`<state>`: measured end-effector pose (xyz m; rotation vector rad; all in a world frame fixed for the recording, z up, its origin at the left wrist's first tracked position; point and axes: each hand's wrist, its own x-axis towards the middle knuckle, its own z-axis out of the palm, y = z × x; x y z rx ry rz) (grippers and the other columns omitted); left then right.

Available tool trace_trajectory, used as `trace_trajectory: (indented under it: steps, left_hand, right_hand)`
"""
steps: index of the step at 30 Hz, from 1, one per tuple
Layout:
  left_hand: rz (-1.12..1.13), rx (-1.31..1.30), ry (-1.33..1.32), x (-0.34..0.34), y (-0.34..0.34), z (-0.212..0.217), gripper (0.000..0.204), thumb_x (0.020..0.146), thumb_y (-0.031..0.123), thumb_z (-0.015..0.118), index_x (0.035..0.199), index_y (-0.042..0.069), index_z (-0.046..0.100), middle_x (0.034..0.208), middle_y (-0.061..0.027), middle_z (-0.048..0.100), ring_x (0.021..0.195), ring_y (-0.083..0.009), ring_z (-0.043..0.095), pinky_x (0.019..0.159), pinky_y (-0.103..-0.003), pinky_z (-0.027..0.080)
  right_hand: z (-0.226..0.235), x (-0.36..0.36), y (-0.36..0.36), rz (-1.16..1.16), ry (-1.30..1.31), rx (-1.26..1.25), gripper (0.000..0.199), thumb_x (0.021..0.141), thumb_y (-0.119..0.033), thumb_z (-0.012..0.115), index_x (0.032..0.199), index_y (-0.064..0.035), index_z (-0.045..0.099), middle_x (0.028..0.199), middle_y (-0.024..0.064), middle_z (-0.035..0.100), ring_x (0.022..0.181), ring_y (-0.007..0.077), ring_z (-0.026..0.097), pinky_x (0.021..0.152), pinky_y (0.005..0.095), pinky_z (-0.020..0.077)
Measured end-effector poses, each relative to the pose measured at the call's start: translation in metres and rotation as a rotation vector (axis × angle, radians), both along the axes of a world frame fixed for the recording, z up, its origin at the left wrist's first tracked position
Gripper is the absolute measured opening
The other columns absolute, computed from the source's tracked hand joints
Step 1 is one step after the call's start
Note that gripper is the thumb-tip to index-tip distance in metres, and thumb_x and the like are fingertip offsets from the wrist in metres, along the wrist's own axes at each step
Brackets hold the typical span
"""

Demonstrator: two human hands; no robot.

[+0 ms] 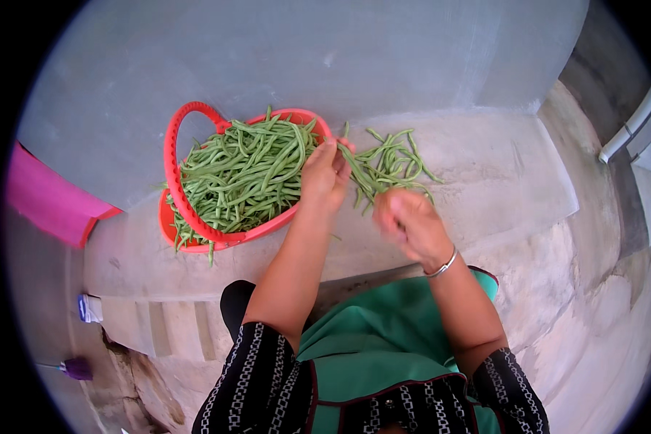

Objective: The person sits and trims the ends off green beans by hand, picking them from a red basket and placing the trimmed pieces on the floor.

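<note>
A red plastic basket (pixel 309 116) with a tall hooped handle is heaped with long green beans (pixel 257 170). My left hand (pixel 328 176) is closed at the basket's right rim, with green beans (pixel 351 157) between its fingertips. More loose green beans (pixel 400 160) lie in a small pile on the concrete ledge, just right of the basket. In front of that pile is my right hand (pixel 411 223), its fingers curled in and blurred by motion. Whether anything is inside it is hidden. A silver bracelet (pixel 443 263) circles my right wrist.
Behind the basket rises a grey wall (pixel 325 58). A pink panel (pixel 54 192) stands at the far left, above a small white-and-blue container (pixel 90 309) and a purple broom head (pixel 77 369). The concrete ledge (pixel 513 173) ends at the right. My green apron (pixel 383 318) covers my lap.
</note>
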<state>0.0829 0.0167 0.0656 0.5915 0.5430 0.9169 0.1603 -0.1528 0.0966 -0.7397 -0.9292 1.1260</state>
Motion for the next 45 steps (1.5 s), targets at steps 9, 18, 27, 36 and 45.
trace_trajectory:
  steps: [9,18,27,36,45]
  left_hand:
    - [0.293,0.666,0.816,0.032,0.066,-0.015,0.024,0.087,0.02,0.06,0.098,-0.001,0.058,0.102,-0.01,0.062,0.099,-0.0232,0.06,0.077,-0.035,0.05]
    - [0.135,1.34,1.82,-0.065,0.091,-0.005,0.024,0.076,0.021,0.064,0.097,0.01,0.065,0.089,-0.0154,0.064,0.083,-0.033,0.062,0.074,-0.042,0.049]
    - [0.363,1.212,1.369,-0.116,0.087,0.05,0.021,0.081,0.018,0.061,0.097,0.004,0.064,0.079,-0.012,0.063,0.07,-0.0258,0.06,0.063,-0.037,0.046]
    - [-0.356,1.004,0.757,-0.085,-0.01,0.029,0.016,0.086,0.008,0.06,0.099,0.0,0.061,0.075,0.0028,0.053,0.068,-0.0051,0.045,0.06,-0.02,0.038]
    - [-0.526,0.983,0.754,-0.064,-0.037,0.01,0.017,0.085,0.01,0.06,0.098,-0.001,0.061,0.073,0.0003,0.055,0.065,-0.0069,0.047,0.058,-0.023,0.04]
  right_hand:
    - [-0.025,0.031,0.019,-0.054,0.526,-0.18,0.022,0.092,-0.024,0.049,0.084,-0.0039,0.053,0.07,0.0013,0.048,0.051,0.0054,0.034,0.041,0.0182,0.0256]
    - [-0.036,0.023,0.031,-0.029,0.45,-0.304,0.019,0.091,-0.019,0.044,0.083,-0.0035,0.052,0.07,0.0027,0.047,0.049,0.0062,0.033,0.041,0.0192,0.024]
    - [-0.037,0.02,0.037,-0.001,0.387,-0.313,0.018,0.091,-0.018,0.045,0.086,-0.0023,0.053,0.07,0.0023,0.046,0.05,0.0057,0.033,0.041,0.0191,0.0245]
    - [-0.02,0.021,0.032,-0.174,0.286,-0.247,0.031,0.093,-0.028,0.049,0.108,-0.0012,0.056,0.075,-0.0017,0.045,0.053,0.0048,0.033,0.044,0.0179,0.0259]
    - [-0.038,0.033,0.033,-0.658,-0.452,-0.126,0.026,0.092,-0.026,0.054,0.091,-0.0031,0.066,0.063,-0.0038,0.048,0.055,0.0047,0.04,0.047,0.021,0.0315]
